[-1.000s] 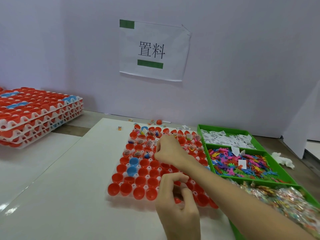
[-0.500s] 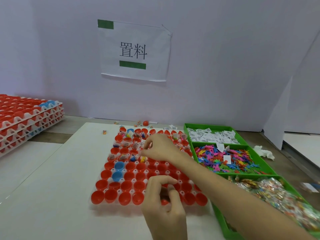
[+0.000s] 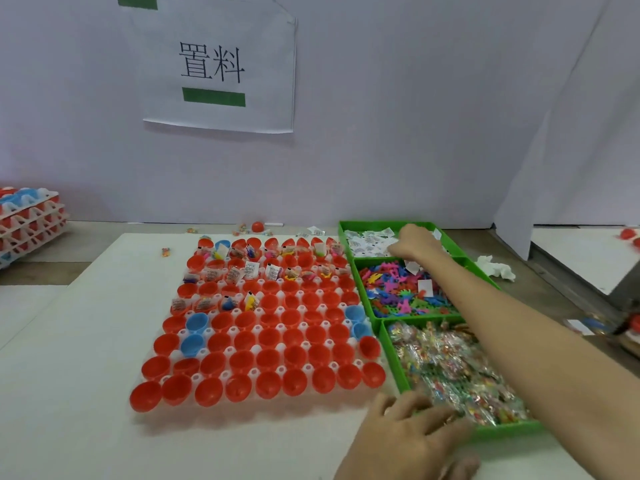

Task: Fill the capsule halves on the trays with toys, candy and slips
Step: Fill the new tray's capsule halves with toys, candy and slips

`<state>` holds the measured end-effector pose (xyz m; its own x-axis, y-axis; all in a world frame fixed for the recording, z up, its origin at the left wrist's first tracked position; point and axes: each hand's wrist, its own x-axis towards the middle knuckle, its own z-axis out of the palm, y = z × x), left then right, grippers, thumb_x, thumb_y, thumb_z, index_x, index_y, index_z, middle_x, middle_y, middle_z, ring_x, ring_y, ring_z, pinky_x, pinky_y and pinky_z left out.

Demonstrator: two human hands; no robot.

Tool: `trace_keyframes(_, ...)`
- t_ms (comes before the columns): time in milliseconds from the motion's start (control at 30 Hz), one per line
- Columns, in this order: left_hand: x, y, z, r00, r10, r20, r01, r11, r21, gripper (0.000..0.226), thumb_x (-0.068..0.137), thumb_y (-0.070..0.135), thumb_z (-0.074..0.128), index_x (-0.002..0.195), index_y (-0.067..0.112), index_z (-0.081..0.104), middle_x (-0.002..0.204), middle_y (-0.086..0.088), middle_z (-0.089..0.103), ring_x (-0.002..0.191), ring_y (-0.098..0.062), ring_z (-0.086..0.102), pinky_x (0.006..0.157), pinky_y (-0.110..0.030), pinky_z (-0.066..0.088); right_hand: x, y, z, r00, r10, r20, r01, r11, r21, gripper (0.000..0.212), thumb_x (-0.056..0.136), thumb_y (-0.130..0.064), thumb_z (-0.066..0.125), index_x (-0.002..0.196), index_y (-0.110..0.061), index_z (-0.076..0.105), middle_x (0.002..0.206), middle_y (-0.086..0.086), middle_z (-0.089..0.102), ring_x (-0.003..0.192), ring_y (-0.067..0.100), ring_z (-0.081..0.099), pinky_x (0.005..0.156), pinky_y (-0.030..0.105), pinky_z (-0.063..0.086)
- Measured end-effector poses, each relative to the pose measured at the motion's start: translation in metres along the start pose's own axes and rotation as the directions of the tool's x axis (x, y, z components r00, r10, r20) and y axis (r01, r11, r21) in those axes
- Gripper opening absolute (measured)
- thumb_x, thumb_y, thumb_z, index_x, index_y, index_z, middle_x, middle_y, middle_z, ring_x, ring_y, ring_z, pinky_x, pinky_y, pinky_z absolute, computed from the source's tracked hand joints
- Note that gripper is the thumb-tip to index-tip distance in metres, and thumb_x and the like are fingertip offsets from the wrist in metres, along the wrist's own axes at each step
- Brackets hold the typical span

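Red capsule halves sit in the tray left of our fingers, far rows mostly filled, near rows empty. Both hands have left the tray: our right hand digs among the slips, and we cannot tell its grip; our left hand spreads loosely over the candy. Restocking, we judge.

My right hand left the tray of capsule halves and reached across to the far green compartment, where it came down on the slips. My left hand moved right, off the tray's near edge. Its fingers uncurled and spread over the near compartment's rim, onto the candy.
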<state>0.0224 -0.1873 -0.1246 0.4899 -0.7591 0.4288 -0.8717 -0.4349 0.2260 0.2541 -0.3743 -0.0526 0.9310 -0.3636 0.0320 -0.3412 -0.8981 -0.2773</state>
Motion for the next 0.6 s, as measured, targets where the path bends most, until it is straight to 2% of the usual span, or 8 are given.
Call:
trace_keyframes(33, 0.000, 0.001, 0.001, 0.999, -0.009, 0.033, 0.009, 1.000, -0.015, 0.040, 0.099, 0.056, 0.030, 0.107, 0.055, 0.069, 0.106, 0.037, 0.067, 0.100, 0.010, 0.061, 0.078, -0.012, 0.050, 0.003, 0.003, 0.002, 1.000, 0.012, 0.019, -0.012, 1.000, -0.005, 0.029, 0.087, -0.009, 0.060, 0.064, -0.012, 0.041, 0.066, 0.003, 0.044, 0.063, 0.021, 0.048, 0.056, 0.028, 0.038)
trace_keyframes(100, 0.000, 0.001, 0.001, 0.997, -0.005, 0.071, 0.009, 0.998, -0.056, 0.038, 0.095, 0.058, 0.033, 0.108, 0.053, 0.069, 0.103, 0.035, 0.068, 0.099, 0.008, 0.062, 0.077, -0.013, 0.051, 0.006, 0.009, 0.005, 1.000, 0.026, -0.011, -0.026, 1.000, -0.007, 0.029, 0.086, -0.004, 0.060, 0.064, -0.011, 0.042, 0.065, 0.003, 0.044, 0.065, 0.022, 0.050, 0.060, 0.029, 0.042)
trace_keyframes(200, 0.000, 0.001, -0.001, 0.998, 0.006, 0.070, -0.001, 0.998, -0.069, 0.036, 0.094, 0.056, 0.037, 0.106, 0.050, 0.070, 0.100, 0.032, 0.069, 0.096, 0.006, 0.063, 0.076, -0.014, 0.051, 0.007, 0.012, 0.006, 0.997, 0.027, -0.078, -0.028, 1.000, -0.006, 0.010, 0.084, 0.000, 0.059, 0.076, -0.006, 0.063, 0.077, 0.007, 0.062, 0.078, 0.026, 0.061, 0.071, 0.034, 0.050)
trace_keyframes(300, 0.000, 0.000, -0.001, 0.999, 0.021, 0.036, -0.019, 0.999, -0.043, 0.032, 0.090, 0.050, 0.043, 0.103, 0.045, 0.072, 0.098, 0.028, 0.069, 0.092, 0.004, 0.064, 0.072, -0.013, 0.052, 0.008, 0.017, 0.006, 0.994, 0.044, -0.095, -0.042, 0.999, 0.030, 0.018, 0.083, -0.001, 0.059, 0.094, -0.004, 0.073, 0.095, 0.010, 0.072, 0.090, 0.028, 0.067, 0.084, 0.040, 0.057)
trace_keyframes(433, 0.001, 0.000, -0.001, 0.998, 0.044, -0.051, -0.048, 0.994, -0.097, 0.029, 0.083, 0.033, 0.051, 0.098, 0.035, 0.076, 0.090, 0.020, 0.072, 0.083, -0.004, 0.066, 0.066, -0.017, 0.054, 0.007, 0.020, 0.003, 0.990, 0.050, -0.130, -0.041, 0.997, 0.065, 0.019, 0.091, -0.006, 0.057, 0.099, -0.004, 0.074, 0.099, 0.011, 0.073, 0.091, 0.029, 0.068, 0.083, 0.039, 0.057)
trace_keyframes(533, 0.002, 0.001, -0.001, 0.985, 0.036, -0.169, -0.055, 0.993, -0.106, 0.026, 0.085, 0.025, 0.053, 0.096, 0.029, 0.077, 0.087, 0.016, 0.072, 0.080, -0.007, 0.067, 0.066, -0.018, 0.054, 0.006, 0.022, 0.001, 0.982, 0.048, -0.181, -0.036, 0.997, 0.068, 0.019, 0.093, -0.010, 0.056, 0.090, -0.004, 0.074, 0.094, 0.010, 0.073, 0.087, 0.028, 0.067, 0.080, 0.036, 0.053)
trace_keyframes(600, 0.002, 0.001, -0.001, 0.966, 0.012, -0.259, -0.045, 0.992, -0.121, 0.023, 0.087, 0.021, 0.055, 0.097, 0.025, 0.076, 0.089, 0.012, 0.073, 0.082, -0.010, 0.068, 0.070, -0.019, 0.055, 0.006, 0.024, 0.000, 0.969, 0.042, -0.243, -0.020, 0.995, 0.095, 0.023, 0.096, -0.011, 0.053, 0.082, -0.004, 0.071, 0.089, 0.010, 0.073, 0.086, 0.029, 0.065, 0.087, 0.039, 0.049)
